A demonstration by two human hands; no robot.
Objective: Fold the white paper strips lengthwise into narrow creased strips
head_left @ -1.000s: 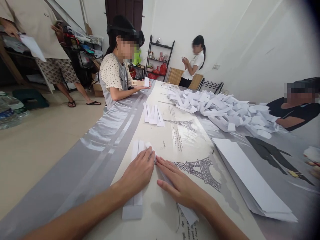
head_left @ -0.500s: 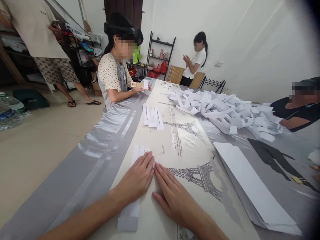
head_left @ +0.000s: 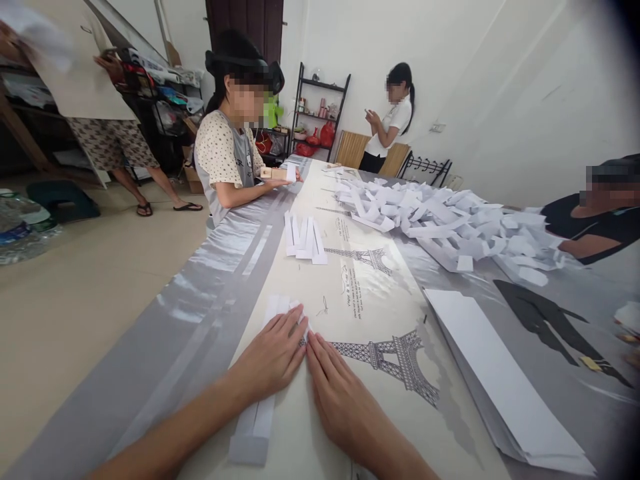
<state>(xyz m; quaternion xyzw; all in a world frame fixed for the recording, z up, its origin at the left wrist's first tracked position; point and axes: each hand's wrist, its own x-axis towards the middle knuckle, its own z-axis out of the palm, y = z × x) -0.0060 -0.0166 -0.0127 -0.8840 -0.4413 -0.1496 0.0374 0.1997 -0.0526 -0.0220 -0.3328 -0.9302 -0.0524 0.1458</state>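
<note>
My left hand (head_left: 273, 353) lies palm down across long white paper strips (head_left: 250, 448), whose ends show beyond and below it. Its fingers are stretched out over a small white paper piece (head_left: 295, 305), mostly hidden beneath them. My right hand (head_left: 340, 400) rests on its side against the table, fingers straight and close together, their tips meeting the paper by the left fingertips. Both hands press on the paper; neither wraps round it. Farther up the table lies a small group of folded white paper strips (head_left: 305, 240).
A large heap of white paper pieces (head_left: 425, 210) covers the far right. Nearer stands a stack of white sheets (head_left: 505, 380), beside dark scissors-like shapes (head_left: 540, 320) I cannot make out. A person (head_left: 230, 140) sits at the left edge holding a wooden block (head_left: 275, 173); other people are around.
Both hands stay on the paper, with my right hand slightly more upright and its thumb now tucked out of sight. The view has shifted slightly.
</note>
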